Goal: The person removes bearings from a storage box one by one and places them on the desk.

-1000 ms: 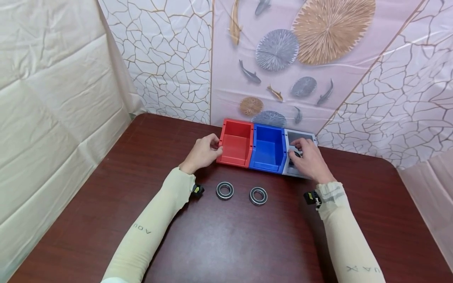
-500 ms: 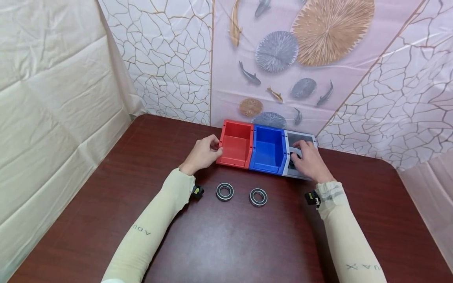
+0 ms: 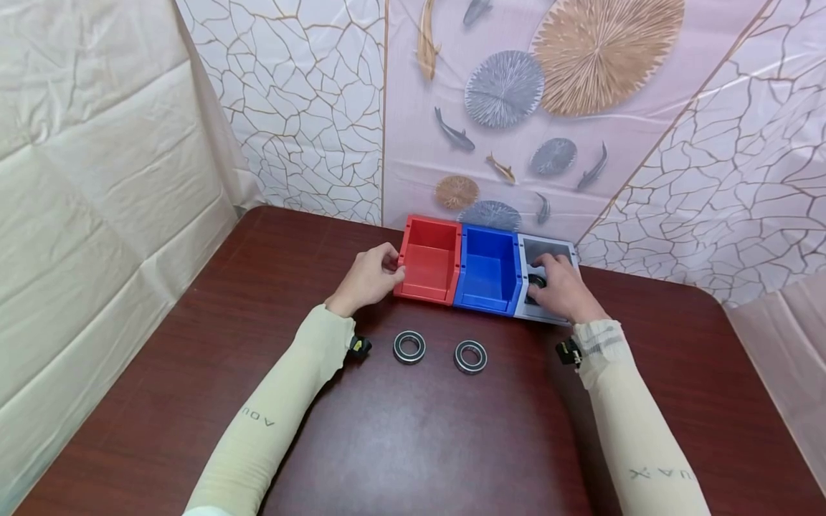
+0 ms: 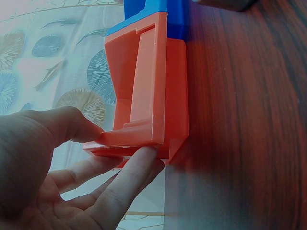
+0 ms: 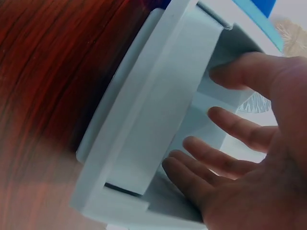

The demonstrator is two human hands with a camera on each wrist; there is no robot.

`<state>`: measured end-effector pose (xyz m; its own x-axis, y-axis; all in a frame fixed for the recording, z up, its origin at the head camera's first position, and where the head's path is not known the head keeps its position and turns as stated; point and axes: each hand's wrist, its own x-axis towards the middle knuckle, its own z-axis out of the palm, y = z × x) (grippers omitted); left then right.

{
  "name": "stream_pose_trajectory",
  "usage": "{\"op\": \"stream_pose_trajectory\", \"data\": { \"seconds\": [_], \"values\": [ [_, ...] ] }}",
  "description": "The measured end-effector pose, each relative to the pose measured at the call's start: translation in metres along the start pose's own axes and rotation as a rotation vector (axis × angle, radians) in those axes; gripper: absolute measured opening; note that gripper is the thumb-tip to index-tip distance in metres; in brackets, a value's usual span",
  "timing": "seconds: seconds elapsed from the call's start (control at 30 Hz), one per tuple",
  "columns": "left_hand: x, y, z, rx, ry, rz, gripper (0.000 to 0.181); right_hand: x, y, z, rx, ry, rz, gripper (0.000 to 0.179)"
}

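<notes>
In the head view, my left hand holds the left wall of the red bin. The left wrist view has the thumb on the rim and the fingers against the outer side. My right hand reaches into the grey bin, its fingers spread apart and loosely bent. Beside the right thumb a black ring, partly covered by the hand, shows inside this bin. The right wrist view shows nothing between those fingers; the bin's front hides its floor. Two bearings lie flat on the table, a left bearing and a right bearing.
A blue bin stands between the red and grey bins, all three side by side against the patterned backdrop. They rest at the back of the dark red-brown table. A pale cloth hangs at the left.
My right hand stays inside the grey bin with only slight finger motion, and the visible part of the black ring shifts a little. The left hand, bins and two table bearings keep their places.
</notes>
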<state>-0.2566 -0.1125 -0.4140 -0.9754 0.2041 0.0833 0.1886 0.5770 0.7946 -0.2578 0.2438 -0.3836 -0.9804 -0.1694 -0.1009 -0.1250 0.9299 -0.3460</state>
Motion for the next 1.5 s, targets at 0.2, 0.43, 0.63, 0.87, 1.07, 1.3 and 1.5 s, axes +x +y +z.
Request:
{"op": "stream_pose_trajectory", "data": {
  "seconds": [0.2, 0.43, 0.63, 0.87, 1.07, 1.3, 1.5],
  "values": [
    [0.001, -0.001, 0.000, 0.003, -0.003, -0.001, 0.019, 0.007, 0.000, 0.002, -0.079, -0.047, 0.028, 0.059],
    [0.001, -0.002, 0.001, 0.006, -0.003, 0.008, 0.020, 0.013, 0.002, 0.009, -0.138, -0.079, 0.056, 0.066],
    [0.001, -0.002, 0.001, -0.003, -0.008, 0.005, 0.019, 0.015, 0.002, 0.011, -0.150, -0.104, 0.069, 0.067],
    [0.002, 0.000, 0.000, -0.013, 0.001, -0.002, 0.020, 0.018, 0.002, 0.012, -0.167, -0.119, 0.087, 0.061],
    [0.001, 0.000, 0.000, -0.010, -0.001, -0.008, 0.020, 0.020, 0.003, 0.015, -0.172, -0.092, 0.073, 0.057],
    [0.001, -0.001, 0.001, -0.005, 0.000, -0.005, 0.020, 0.019, 0.005, 0.016, -0.161, -0.027, 0.040, 0.055],
    [0.001, -0.001, 0.001, 0.000, -0.007, -0.009, 0.019, 0.017, 0.007, 0.016, -0.144, -0.027, 0.032, 0.054]
  ]
}}
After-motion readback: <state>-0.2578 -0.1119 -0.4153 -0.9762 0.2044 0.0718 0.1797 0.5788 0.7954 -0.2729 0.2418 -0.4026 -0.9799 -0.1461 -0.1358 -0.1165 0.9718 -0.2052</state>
